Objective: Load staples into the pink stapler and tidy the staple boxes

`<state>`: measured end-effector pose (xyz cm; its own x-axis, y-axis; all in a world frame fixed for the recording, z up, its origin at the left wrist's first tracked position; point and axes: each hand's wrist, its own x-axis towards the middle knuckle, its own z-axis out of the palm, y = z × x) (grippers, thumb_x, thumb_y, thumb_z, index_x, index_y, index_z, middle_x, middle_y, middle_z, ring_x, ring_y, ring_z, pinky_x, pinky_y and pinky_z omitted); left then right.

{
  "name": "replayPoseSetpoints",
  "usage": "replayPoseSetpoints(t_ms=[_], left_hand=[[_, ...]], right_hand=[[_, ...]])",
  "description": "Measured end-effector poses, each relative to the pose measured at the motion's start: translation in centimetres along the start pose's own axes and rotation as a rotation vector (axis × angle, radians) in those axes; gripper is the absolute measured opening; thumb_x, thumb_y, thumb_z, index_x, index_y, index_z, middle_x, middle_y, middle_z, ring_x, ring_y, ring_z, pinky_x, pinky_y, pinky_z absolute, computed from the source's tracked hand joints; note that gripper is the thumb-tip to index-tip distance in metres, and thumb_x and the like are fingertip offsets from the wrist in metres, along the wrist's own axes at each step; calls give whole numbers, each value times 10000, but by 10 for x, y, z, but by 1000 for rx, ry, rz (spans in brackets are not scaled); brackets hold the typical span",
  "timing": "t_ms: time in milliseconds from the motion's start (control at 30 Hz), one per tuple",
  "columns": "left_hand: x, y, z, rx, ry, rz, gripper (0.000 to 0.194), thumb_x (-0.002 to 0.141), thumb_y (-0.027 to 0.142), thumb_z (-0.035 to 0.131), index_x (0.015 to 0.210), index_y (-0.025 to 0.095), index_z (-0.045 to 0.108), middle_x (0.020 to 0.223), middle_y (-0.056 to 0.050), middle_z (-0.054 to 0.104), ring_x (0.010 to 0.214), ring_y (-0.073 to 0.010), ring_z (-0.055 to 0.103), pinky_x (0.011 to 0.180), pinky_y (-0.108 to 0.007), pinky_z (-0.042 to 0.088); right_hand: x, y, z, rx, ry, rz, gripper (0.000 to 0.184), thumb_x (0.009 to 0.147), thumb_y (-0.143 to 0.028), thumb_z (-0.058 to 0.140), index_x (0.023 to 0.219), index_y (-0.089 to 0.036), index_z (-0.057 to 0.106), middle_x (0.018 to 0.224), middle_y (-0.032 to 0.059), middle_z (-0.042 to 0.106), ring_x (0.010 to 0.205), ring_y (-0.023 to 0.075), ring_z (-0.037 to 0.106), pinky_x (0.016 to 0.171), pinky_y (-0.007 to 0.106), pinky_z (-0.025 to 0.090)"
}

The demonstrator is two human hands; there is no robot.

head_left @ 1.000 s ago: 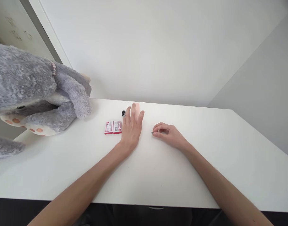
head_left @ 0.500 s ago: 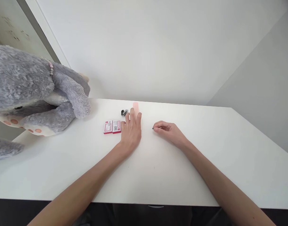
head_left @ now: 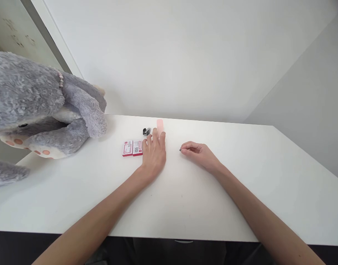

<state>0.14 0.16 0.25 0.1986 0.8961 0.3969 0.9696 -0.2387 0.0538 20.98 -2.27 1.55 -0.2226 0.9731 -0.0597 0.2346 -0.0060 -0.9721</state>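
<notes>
My left hand (head_left: 154, 152) lies palm down on the white table (head_left: 185, 198), fingers stretched out, with their tips on a pale pink stapler (head_left: 159, 125) whose dark metal end (head_left: 146, 131) sticks out to the left. Two small red and white boxes (head_left: 132, 148) lie side by side just left of that hand. My right hand (head_left: 199, 153) rests further right, its fingers curled and pinched on a tiny dark strip (head_left: 180, 149), too small to name.
A big grey plush toy (head_left: 38, 110) with pink paw pads sits on the table's far left corner. White walls close in behind and to the right. The table's front edge runs along the bottom of the view.
My left hand slid forward and its spread fingers drew together over the pink stapler. My right hand shifted slightly away from me, still pinched.
</notes>
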Motion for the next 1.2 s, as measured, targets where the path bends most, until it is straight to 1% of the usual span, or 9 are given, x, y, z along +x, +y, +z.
replayPoseSetpoints(t_ms=[133,267,500,667,800,900,1000,1100,1200], left_hand=[[-1,-1,1,10,-17,22,592,925,19,336,1495,163,408,1611,-248,396,1122,-309,658,1169,-627,333],[-3,-1,-2,46,-32,61,630,911,-5,336,1519,160,364,1575,-253,438,1150,-302,651,1158,-598,360],[-2,1,-13,-37,-44,8,558,946,19,338,1470,200,407,1598,-243,383,1117,-326,631,887,-485,527],[3,2,-18,-130,61,25,541,924,-6,314,1406,225,396,1554,-207,378,995,-243,645,707,-381,543],[-2,9,-16,-424,149,175,426,961,57,307,1341,239,369,1496,-192,358,925,-187,638,495,-269,459],[-7,16,-13,-716,212,265,330,1010,111,349,1308,250,366,1479,-164,338,1028,-162,643,613,-280,565],[-10,21,-9,-878,231,271,284,1032,192,466,1297,256,387,1457,-149,361,1182,-194,618,803,-335,630],[-10,21,-4,-938,207,233,369,1017,266,568,1330,277,374,1458,-150,377,1253,-227,590,824,-355,642],[-8,20,-3,-993,180,209,434,1015,319,592,1362,297,331,1487,-145,366,1227,-211,610,808,-353,648]], right_hand=[[-1,-1,0,0,3,-1,318,843,-587,760,941,-284,753,1162,32,729,1000,241,666,827,375,527],[-1,-2,0,5,3,4,333,841,-597,759,951,-283,751,1161,34,728,1004,240,666,825,371,529],[-1,-2,0,0,-2,17,328,844,-597,758,958,-289,752,1150,30,730,1003,240,666,836,375,527],[-1,-1,-1,12,-3,7,356,835,-624,754,960,-290,752,1139,33,724,1011,247,654,860,386,528],[3,5,-2,94,-30,-43,343,836,-614,760,939,-287,763,1131,27,709,999,230,625,921,388,510],[6,9,-4,193,-74,-96,310,853,-583,760,916,-280,776,1188,29,690,1016,213,607,948,377,499],[6,8,-5,239,-92,-104,322,860,-589,753,934,-277,783,1269,44,667,1064,220,606,962,383,509],[5,5,-5,240,-83,-86,341,851,-606,757,909,-271,787,1356,48,639,1107,234,619,977,398,522],[4,4,-5,279,-102,-97,305,845,-580,780,873,-277,803,1411,38,627,1148,243,628,972,404,526]])
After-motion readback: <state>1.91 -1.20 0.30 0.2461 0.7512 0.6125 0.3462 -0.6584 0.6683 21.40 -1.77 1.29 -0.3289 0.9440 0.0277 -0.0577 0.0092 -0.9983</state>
